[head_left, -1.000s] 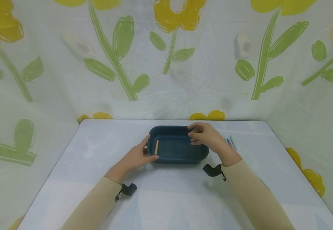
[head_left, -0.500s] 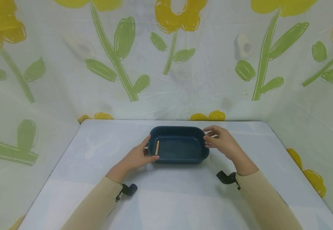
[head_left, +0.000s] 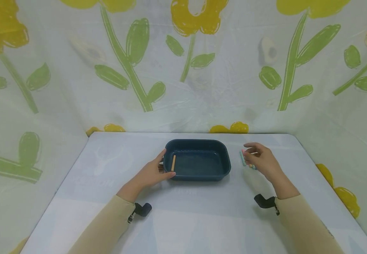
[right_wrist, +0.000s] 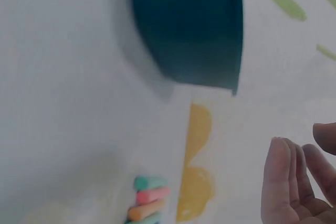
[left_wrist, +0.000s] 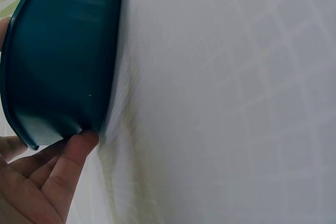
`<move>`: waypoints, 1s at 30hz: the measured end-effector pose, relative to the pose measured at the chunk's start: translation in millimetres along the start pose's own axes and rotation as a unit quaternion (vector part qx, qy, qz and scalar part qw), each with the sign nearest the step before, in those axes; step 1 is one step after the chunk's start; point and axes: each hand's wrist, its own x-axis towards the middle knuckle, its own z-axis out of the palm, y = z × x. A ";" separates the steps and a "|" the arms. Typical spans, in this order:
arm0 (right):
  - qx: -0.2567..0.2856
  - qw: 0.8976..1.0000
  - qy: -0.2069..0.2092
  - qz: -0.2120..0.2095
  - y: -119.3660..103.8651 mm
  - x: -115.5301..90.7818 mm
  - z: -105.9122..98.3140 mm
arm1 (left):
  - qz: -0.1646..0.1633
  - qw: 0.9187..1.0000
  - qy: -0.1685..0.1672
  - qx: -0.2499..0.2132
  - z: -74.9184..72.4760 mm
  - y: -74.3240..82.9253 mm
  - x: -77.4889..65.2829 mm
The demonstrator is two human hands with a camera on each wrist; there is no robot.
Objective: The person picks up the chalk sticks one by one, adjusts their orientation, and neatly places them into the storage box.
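Note:
A dark blue rectangular dish (head_left: pixel 202 164) sits on the table, with one orange chalk stick (head_left: pixel 173 163) lying inside at its left end. My left hand (head_left: pixel 151 173) grips that end, thumb on the near rim and fingers against the outer wall; in the left wrist view fingertips press low on the dish's side (left_wrist: pixel 63 61). To the right of the dish my right hand (head_left: pixel 264 165) hovers over several pastel chalk sticks (head_left: pixel 243 158), partly hiding them. The right wrist view has its fingers loosely bent with nothing between them, above the teal, pink and orange chalk (right_wrist: pixel 151 195).
The pale table (head_left: pixel 183 218) ends in a straight back edge just behind the dish. A hanging sheet with printed flowers (head_left: pixel 196 70) surrounds it at the back and sides. Each wrist carries a small black camera mount (head_left: pixel 264 201).
My right hand has moved from over the dish's right end, out past its rim, to the chalk sticks on the right. The left hand and the dish have stayed put.

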 end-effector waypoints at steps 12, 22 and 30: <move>-0.026 0.998 0.041 0.037 38.4 16.1 -15.4 | -0.001 1.000 0.001 -0.005 0.6 -2.5 1.2; -0.036 0.996 0.040 0.068 60.5 30.0 -23.4 | -0.003 1.000 0.001 -0.001 -0.9 -2.4 3.2; -0.047 0.994 0.025 0.092 73.2 39.3 -28.3 | -0.003 1.000 -0.003 -0.004 -2.0 -2.5 2.8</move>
